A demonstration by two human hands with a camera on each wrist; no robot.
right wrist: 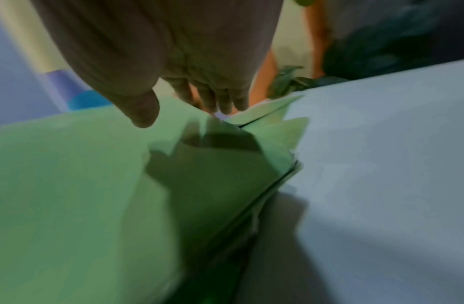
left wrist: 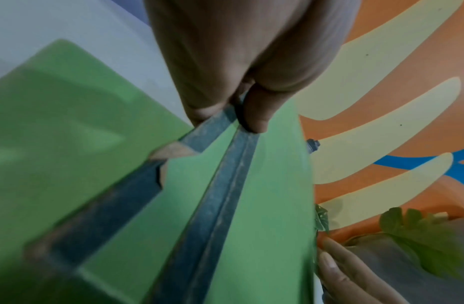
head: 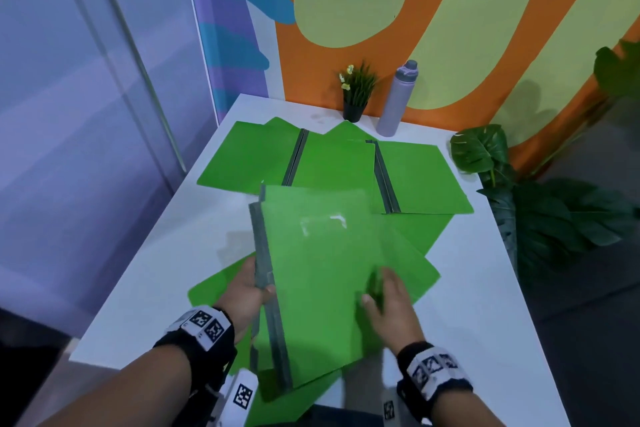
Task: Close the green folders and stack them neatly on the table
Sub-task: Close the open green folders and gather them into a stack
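Note:
A closed green folder (head: 318,274) with a grey spine is held above the near part of the white table (head: 485,305). My left hand (head: 251,284) grips its spine, thumb on top, as the left wrist view shows with the fingers (left wrist: 254,115) pinching the grey strip (left wrist: 220,201). My right hand (head: 388,295) hovers with straight fingers over the folder's right side; the right wrist view shows the fingers (right wrist: 212,98) spread above the green cover (right wrist: 82,185). Two open green folders (head: 277,156) (head: 412,177) lie farther back. More green folders (head: 221,281) lie under the held one.
A small potted plant (head: 356,94) and a grey bottle (head: 398,97) stand at the table's far edge by the painted wall. Large leafy plants (head: 554,211) crowd the right side. A glass partition (head: 86,114) runs along the left.

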